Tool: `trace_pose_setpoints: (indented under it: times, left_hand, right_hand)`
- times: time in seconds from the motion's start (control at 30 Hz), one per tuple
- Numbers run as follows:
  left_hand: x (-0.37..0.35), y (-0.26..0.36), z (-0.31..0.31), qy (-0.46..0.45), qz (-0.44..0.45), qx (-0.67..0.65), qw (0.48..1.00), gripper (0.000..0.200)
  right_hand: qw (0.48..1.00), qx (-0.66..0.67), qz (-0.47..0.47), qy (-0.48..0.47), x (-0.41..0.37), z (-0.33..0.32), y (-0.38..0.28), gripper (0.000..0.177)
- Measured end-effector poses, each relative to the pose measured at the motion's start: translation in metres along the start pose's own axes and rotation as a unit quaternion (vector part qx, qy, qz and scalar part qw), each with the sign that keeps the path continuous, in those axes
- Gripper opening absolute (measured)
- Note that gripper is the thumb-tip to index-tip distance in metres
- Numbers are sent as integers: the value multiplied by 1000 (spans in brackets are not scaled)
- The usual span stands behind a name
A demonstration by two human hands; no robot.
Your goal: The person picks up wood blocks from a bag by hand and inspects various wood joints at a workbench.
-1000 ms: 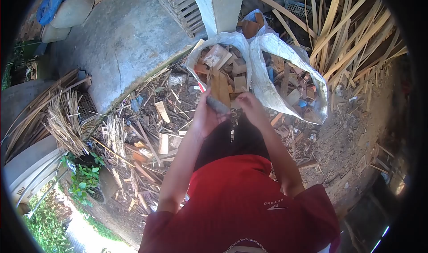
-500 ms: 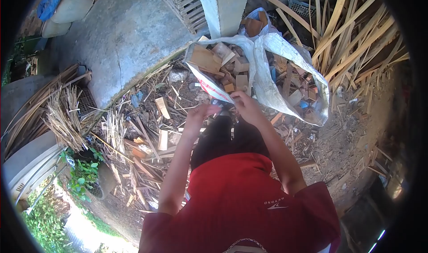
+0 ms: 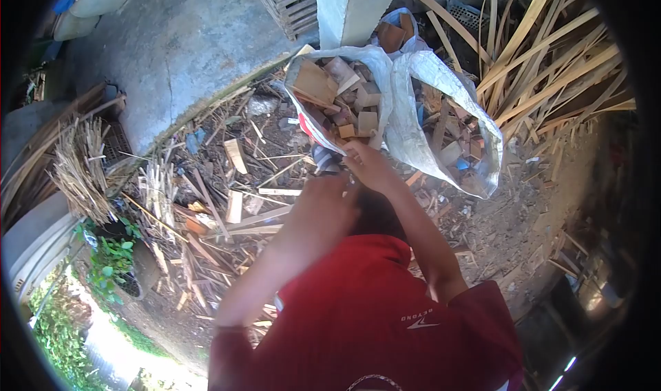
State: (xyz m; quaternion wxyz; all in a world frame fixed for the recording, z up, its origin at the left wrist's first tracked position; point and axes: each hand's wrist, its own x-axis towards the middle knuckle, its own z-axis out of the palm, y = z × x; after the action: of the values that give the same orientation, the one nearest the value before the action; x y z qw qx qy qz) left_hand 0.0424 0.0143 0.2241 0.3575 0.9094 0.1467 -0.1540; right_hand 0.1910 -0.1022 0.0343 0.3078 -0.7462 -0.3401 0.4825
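A white woven sack [image 3: 383,60] full of wood offcuts [image 3: 315,81] stands open in front of me, with red print on its near side. My right hand [image 3: 370,166] is at the sack's near rim, its fingers closed on the edge. My left hand [image 3: 322,202] is raised nearer to my body, left of the right hand and apart from the sack. Motion smears its fingers, so whether it holds anything cannot be made out. A second white sack [image 3: 490,143] of wood pieces stands open at the right, against the first.
Behind the sacks rise a concrete post [image 3: 354,12] and a slatted crate [image 3: 292,5]. Long wood strips [image 3: 551,67] lean at the right. Wood scraps [image 3: 235,155] litter the ground at the left, near bundled sticks [image 3: 76,171] and a green plant [image 3: 113,260]. A concrete slab [image 3: 186,54] borders the scraps.
My left hand has come away from beside the sack's rim, back toward my body. My right hand stays at the rim. The view has shifted slightly.
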Motion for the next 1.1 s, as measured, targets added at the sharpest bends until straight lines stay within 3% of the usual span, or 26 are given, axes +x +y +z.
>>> trace_pose_setpoints:
  times: [0.07,0.13,0.2,0.27,0.37,0.67,0.77,0.83,0.93,1.03,1.1]
  left_hand:
    - [-10,55,-51,-12,93,125,988,40]
    - [-16,96,-74,86,168,265,945,35]
    - [-21,117,-106,120,198,379,896,38]
    - [-22,124,-145,108,227,391,885,53]
    - [-23,128,-168,106,247,382,884,47]
    - [-39,126,-164,83,279,288,912,30]
    - [-40,116,-158,63,311,194,928,25]
    - [-35,99,-145,17,326,89,941,21]
    - [-5,53,-103,-81,279,-98,952,24]
    - [13,-4,-52,-45,99,-204,973,29]
    - [11,-37,-21,-27,-4,-248,968,37]
  right_hand:
    - [999,-26,-27,6,1,2,4,32]
    - [998,-30,-51,3,-4,5,-2,34]
    - [1000,-13,-22,-15,-4,5,-8,39]
    - [999,-26,-22,-19,-3,8,-11,40]
    - [999,-36,-12,-22,-10,6,-22,40]
    - [998,-54,-28,-31,-19,7,-19,47]
    - [999,-27,0,-39,-21,9,-6,50]
    - [994,-103,-26,-20,-21,15,0,44]
    - [994,-96,-49,-6,-15,23,-3,45]
    - [995,-85,16,-50,-16,16,-25,44]
    - [999,-40,-18,-9,-14,26,-16,43]
